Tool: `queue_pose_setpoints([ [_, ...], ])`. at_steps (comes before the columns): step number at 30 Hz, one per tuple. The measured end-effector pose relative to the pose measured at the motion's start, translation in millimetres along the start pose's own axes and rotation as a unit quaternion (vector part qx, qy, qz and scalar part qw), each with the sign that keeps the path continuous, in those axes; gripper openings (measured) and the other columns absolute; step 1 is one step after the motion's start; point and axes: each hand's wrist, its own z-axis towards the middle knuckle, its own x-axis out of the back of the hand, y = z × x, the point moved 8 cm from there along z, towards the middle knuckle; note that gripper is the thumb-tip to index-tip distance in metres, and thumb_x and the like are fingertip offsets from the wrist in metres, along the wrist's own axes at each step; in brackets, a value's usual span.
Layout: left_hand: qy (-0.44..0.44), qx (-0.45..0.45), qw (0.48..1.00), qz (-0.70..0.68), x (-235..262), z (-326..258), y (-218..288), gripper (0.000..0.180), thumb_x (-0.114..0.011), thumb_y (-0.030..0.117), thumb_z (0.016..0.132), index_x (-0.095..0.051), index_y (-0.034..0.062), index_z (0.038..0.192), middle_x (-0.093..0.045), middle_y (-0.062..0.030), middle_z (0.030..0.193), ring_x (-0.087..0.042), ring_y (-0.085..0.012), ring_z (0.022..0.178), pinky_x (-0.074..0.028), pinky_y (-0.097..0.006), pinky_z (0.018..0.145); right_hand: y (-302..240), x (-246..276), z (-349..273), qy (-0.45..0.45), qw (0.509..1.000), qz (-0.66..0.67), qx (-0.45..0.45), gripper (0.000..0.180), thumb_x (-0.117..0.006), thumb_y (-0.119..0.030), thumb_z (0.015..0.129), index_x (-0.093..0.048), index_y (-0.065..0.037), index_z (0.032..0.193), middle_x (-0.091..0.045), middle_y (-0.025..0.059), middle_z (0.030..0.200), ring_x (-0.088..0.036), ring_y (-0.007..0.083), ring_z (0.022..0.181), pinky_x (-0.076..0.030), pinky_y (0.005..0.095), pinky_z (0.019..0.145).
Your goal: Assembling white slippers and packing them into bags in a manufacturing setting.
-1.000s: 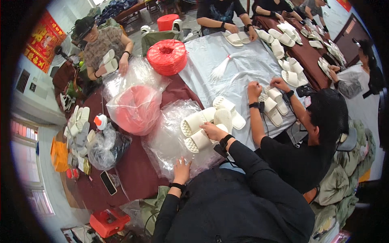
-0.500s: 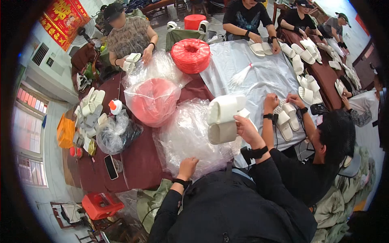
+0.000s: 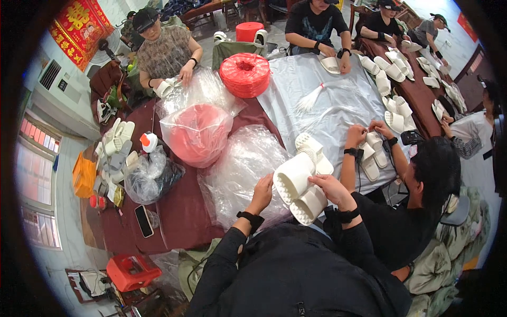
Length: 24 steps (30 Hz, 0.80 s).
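Observation:
A pair of cream-white slippers (image 3: 293, 176) is held in front of me, tilted, with the knobbly sole ends toward me. My right hand (image 3: 332, 191) is closed on the pair from the right, thumb over the upper side. At the left edge of the larger-looking slipper, my left hand (image 3: 261, 194) grips with bent fingers, partly hidden by the angle. Just behind this pair, another white slipper pair (image 3: 315, 150) lies at the edge of the grey sheet. Left of my hands spreads a heap of clear plastic bags (image 3: 245, 171).
A bagged red bundle (image 3: 195, 134) and a roll of red twine (image 3: 244, 74) stand farther back. White ties (image 3: 310, 99) lie on the grey sheet (image 3: 285, 84). At left are a phone (image 3: 143, 221) and a white bottle (image 3: 149, 141). A co-worker (image 3: 422, 185) sits close on my right.
My right hand has lowered and turned the slippers, so their knobbly ends now show. My left hand has risen from the plastic bags to the slippers' left edge.

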Motion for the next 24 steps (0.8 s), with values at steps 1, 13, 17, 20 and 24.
queue_pose_setpoints([
  [1, 0.015, 0.002, 1.000, -0.025, -0.1, 4.5, 3.2, 0.029, -0.040, 0.010, 0.088, -0.051, -0.0002, 0.113, -0.053, -0.0207, 0.111, -0.047, -0.0362, 0.108, -0.035, -0.041, 0.095, 8.1, 11.3, 6.3, 0.032, 0.999, -0.029, 0.011, 0.030, -0.060, -0.024, 0.083, -0.061, 0.004, 0.093, -0.062, 0.0050, 0.080, -0.056, 0.0090, 0.068, -0.044, 0.0216, 0.060],
  [13, 0.144, 0.031, 0.989, 0.023, 20.6, 11.7, 37.4, 0.038, -0.033, 0.016, 0.093, -0.037, 0.0010, 0.128, -0.043, -0.0257, 0.123, -0.039, -0.0361, 0.117, -0.027, -0.041, 0.101, 26.1, 23.8, 19.4, 0.172, 0.940, -0.285, 0.069, 0.031, -0.065, -0.031, 0.078, -0.062, 0.000, 0.075, -0.055, -0.0006, 0.064, -0.047, 0.0072, 0.059, -0.038, 0.0235, 0.053],
  [17, 0.194, 0.084, 0.976, -0.051, 34.4, 8.8, 31.9, 0.039, -0.032, 0.016, 0.093, -0.037, 0.0001, 0.128, -0.043, -0.0245, 0.124, -0.037, -0.0353, 0.119, -0.027, -0.039, 0.101, 37.7, 31.0, 23.7, 0.180, 0.950, -0.244, 0.071, 0.031, -0.065, -0.032, 0.077, -0.062, -0.001, 0.075, -0.055, -0.0005, 0.064, -0.047, 0.0072, 0.058, -0.039, 0.0238, 0.053],
  [20, 0.191, 0.152, 0.959, -0.145, 41.4, 5.5, 19.2, 0.039, -0.031, 0.017, 0.093, -0.036, 0.0000, 0.128, -0.042, -0.0229, 0.126, -0.036, -0.0343, 0.120, -0.028, -0.036, 0.101, 31.6, 24.9, 19.2, 0.167, 0.950, -0.259, 0.055, 0.029, -0.065, -0.030, 0.077, -0.063, -0.001, 0.075, -0.055, -0.0011, 0.063, -0.047, 0.0071, 0.058, -0.039, 0.0234, 0.053],
  [24, 0.119, 0.010, 0.992, 0.029, 28.7, 6.8, 39.4, 0.041, -0.033, 0.019, 0.093, -0.034, 0.0064, 0.132, -0.036, -0.0211, 0.132, -0.032, -0.0411, 0.121, -0.027, -0.046, 0.099, 34.3, 25.4, 27.5, 0.166, 0.966, -0.191, 0.056, 0.027, -0.063, -0.025, 0.080, -0.062, 0.002, 0.082, -0.059, 0.0027, 0.070, -0.051, 0.0087, 0.060, -0.041, 0.0229, 0.054],
])
